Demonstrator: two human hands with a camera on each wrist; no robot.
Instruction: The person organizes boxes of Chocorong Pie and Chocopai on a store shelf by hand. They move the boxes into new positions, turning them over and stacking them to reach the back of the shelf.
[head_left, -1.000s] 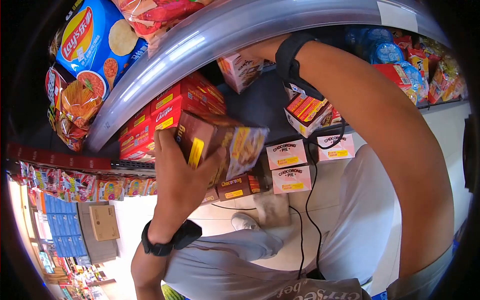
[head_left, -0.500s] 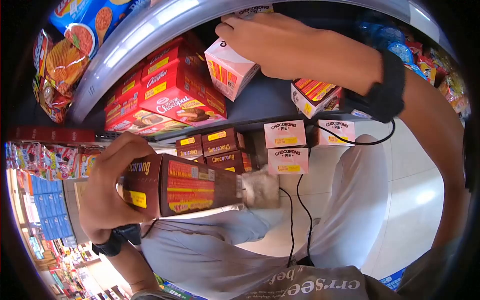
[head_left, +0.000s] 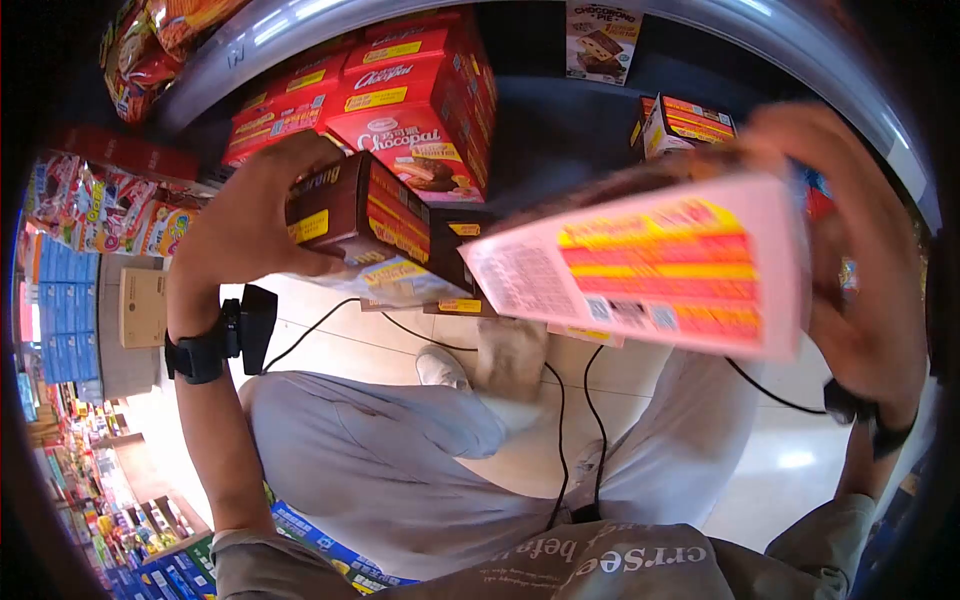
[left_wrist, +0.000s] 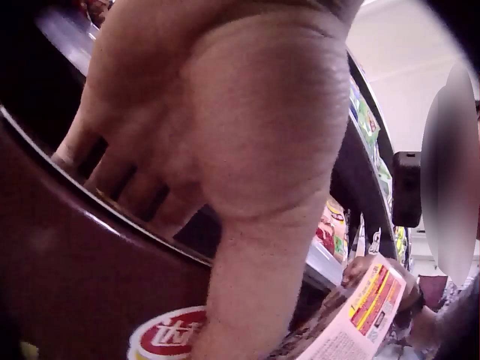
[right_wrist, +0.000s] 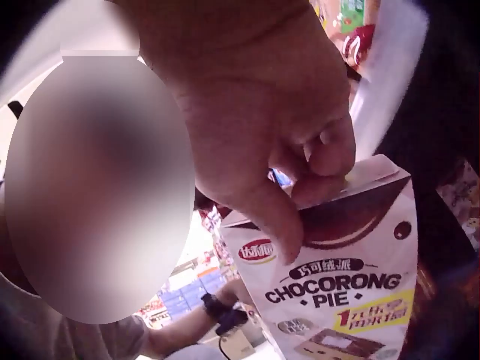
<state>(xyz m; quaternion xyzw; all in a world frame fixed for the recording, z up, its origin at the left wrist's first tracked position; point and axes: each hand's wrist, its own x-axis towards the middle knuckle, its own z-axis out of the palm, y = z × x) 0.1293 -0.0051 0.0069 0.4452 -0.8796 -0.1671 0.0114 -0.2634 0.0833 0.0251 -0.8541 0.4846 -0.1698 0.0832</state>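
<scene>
In the head view my left hand (head_left: pixel 240 215) grips a dark brown box (head_left: pixel 385 215) by its end, beside the stacked red Chocopai boxes (head_left: pixel 400 125). My right hand (head_left: pixel 860 250) holds a pink and white Chocorong Pie box (head_left: pixel 650 270), tilted and blurred, in front of the shelf. The right wrist view shows the thumb on the front of that box (right_wrist: pixel 337 300) and the other fingers at its top. In the left wrist view the fingers and thumb of my left hand (left_wrist: pixel 202 135) spread over the dark box (left_wrist: pixel 90 285).
One Chocorong Pie box (head_left: pixel 603 42) stands at the back of the dark shelf (head_left: pixel 540 125), with another box (head_left: pixel 690 125) at its right. Snack bags (head_left: pixel 110 215) hang at the left. Black cables (head_left: pixel 562 430) run down over the floor between the legs.
The right hand has come back from deep in the shelf, bringing a pink and white box toward the body. The left hand has raised its brown box from low down toward the red boxes.
</scene>
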